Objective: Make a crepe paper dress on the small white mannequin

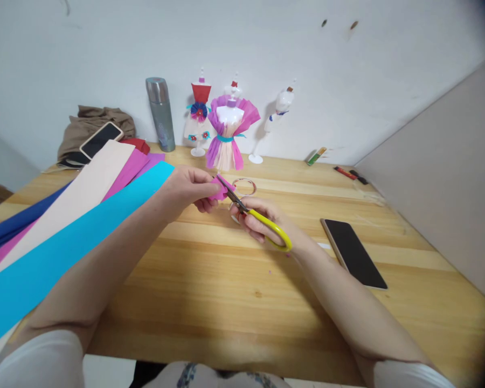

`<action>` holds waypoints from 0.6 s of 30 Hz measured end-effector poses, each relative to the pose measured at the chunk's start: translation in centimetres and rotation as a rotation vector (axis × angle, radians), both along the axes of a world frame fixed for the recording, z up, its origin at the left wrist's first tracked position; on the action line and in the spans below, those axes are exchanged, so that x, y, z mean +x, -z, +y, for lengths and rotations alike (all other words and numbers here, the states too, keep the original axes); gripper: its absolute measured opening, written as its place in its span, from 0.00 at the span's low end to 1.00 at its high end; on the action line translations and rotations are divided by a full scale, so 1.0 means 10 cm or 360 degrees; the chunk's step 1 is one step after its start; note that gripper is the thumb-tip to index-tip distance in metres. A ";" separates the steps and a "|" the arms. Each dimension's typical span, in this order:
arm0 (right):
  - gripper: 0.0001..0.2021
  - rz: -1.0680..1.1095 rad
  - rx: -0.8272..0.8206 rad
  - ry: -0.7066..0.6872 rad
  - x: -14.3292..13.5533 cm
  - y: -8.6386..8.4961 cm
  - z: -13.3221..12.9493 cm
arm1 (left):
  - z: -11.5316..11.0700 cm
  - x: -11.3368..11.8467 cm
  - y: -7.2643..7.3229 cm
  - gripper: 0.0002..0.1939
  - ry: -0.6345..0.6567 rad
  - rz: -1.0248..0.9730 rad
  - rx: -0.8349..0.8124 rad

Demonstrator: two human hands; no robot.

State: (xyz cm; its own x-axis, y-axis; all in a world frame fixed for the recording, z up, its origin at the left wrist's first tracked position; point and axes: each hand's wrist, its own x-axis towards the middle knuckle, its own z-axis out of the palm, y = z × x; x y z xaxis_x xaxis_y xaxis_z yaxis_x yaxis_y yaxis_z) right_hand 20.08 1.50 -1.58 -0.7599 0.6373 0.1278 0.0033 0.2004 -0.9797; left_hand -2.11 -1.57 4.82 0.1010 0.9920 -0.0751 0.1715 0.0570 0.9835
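Over the middle of the wooden table, my left hand (196, 187) pinches a small piece of pink paper (219, 188) between thumb and fingers. My right hand (258, 218) is closed round the yellow handles of a pair of scissors (270, 225). The scissor blades point up and left and lie across the pink paper. Whether they are cutting into it is too small to tell. A roll of tape (246, 186) lies on the table just behind the blades. Part of another round item shows beneath my right fingers.
Long coloured paper strips (76, 237) lie under and beside my left forearm. Small dress forms (226, 129) and a flask (160, 116) stand along the wall. A phone (355, 253) lies right, another phone (102, 140) rests on brown cloth (76, 129) at back left.
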 end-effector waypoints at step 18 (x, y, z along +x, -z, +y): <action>0.22 -0.0056 -0.0018 -0.0020 0.01 -0.04 0.01 | 0.00 -0.02 0.00 0.09 0.0012 0.0003 -0.0036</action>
State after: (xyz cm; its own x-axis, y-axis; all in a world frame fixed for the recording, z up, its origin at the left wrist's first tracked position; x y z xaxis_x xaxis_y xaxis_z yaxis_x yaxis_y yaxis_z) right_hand 20.13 1.56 -1.16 -0.7717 0.6291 0.0935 0.0357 0.1896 -0.9812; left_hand -2.27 -1.59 4.80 0.1085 0.9893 -0.0976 0.1736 0.0778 0.9817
